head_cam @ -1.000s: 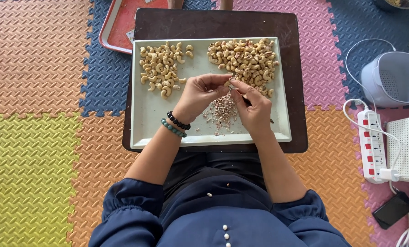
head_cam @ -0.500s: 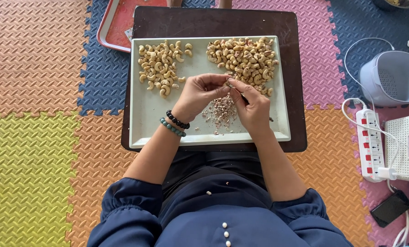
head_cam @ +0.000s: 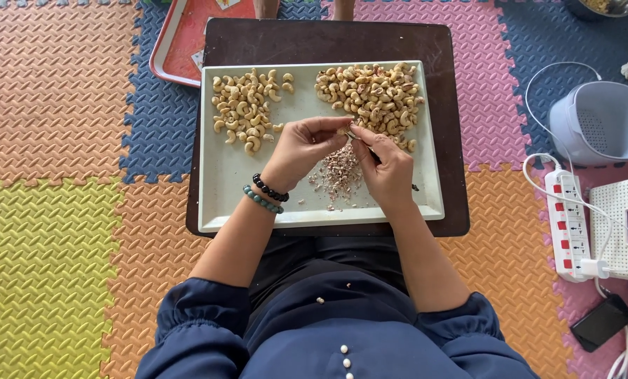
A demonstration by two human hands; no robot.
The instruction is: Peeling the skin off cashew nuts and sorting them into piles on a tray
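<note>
My left hand (head_cam: 301,149) pinches a cashew nut (head_cam: 342,131) over the middle of a pale tray (head_cam: 219,189). Against that nut my right hand (head_cam: 388,170) presses a small thin tool (head_cam: 364,143). Below the hands lies a heap of pinkish skin flakes (head_cam: 338,173). A pile of pale peeled cashews (head_cam: 247,109) sits at the tray's far left. A larger pile of darker unpeeled cashews (head_cam: 373,95) sits at the far right, just beyond my right hand. Two bead bracelets circle my left wrist.
The tray rests on a dark brown low table (head_cam: 454,140) over coloured foam floor mats. A red tray (head_cam: 181,42) pokes out at the far left. To the right are a pale plastic basket (head_cam: 598,119), a power strip (head_cam: 572,221), a white box (head_cam: 626,224) and a dark phone (head_cam: 602,321).
The hands stay together on the nut with only small finger movements. The view has shifted slightly, so the tray sits a little lower in the picture.
</note>
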